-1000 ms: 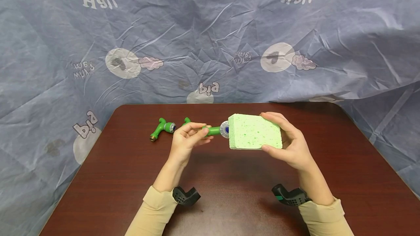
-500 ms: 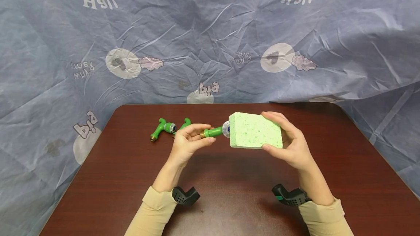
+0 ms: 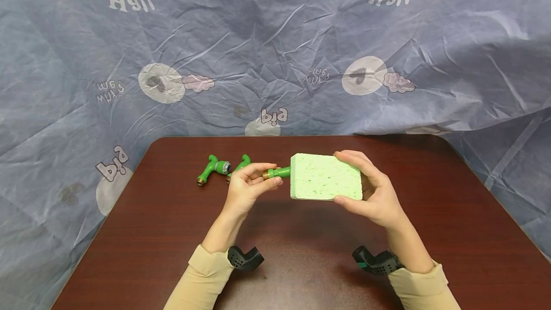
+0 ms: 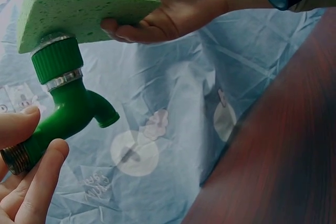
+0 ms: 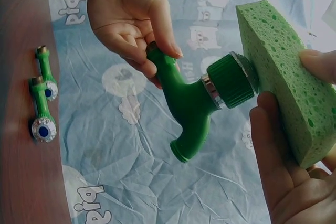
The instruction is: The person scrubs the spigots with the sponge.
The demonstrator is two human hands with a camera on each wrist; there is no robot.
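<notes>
Green tap, threaded end in pinching left grip, knob against sponge in clasping right grip.

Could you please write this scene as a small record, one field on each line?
Left hand: pinches a green, curved tap with brass-coloured threaded end
Right hand: grips a pale-green, porous, block-shaped sponge
Contact: sponge face against the tap's ribbed green knob
Position: both held above the dark reddish-brown table
On table: one similar green tap, with a second green tap beside it
Background: wrinkled blue-grey printed sheet
</notes>
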